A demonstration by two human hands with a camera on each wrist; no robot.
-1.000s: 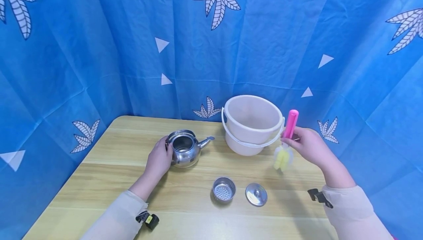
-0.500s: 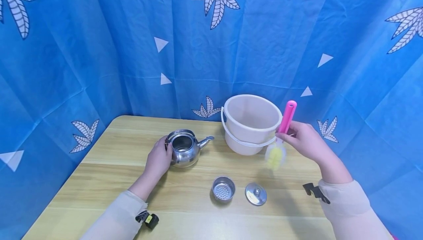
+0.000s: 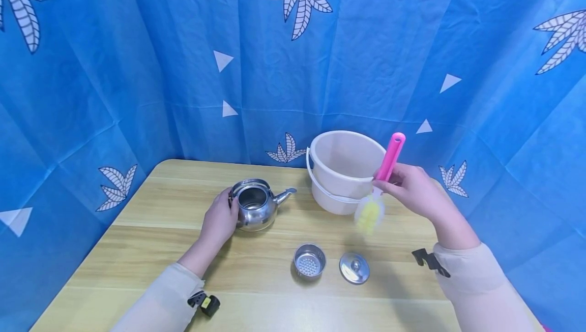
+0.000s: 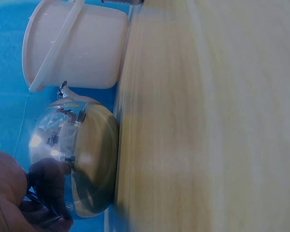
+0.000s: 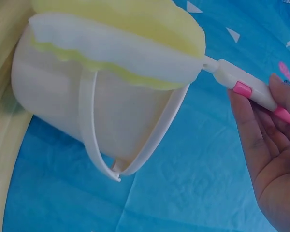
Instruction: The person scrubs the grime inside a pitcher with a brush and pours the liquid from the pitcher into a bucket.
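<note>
Brush (image 3: 387, 163) moved L in R fingers (image 5: 245, 118); L fingers (image 3: 234, 210) hold kettle (image 3: 258, 216).

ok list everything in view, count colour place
table: 1, pale wood, lower centre
curtain: 1, blue with prints, behind table
bucket: 1, white, table's back
kettle: 1, silver, left of bucket
strainer: 1, silver, in front of bucket
lid: 1, silver, right of strainer
sponge brush: 1, pink, white and yellow, by bucket
left hand: 1, bare, holding kettle
right hand: 1, bare, holding sponge brush
sleeves: 2, pale, bottom left and right
clips: 2, black, at sleeves
</note>
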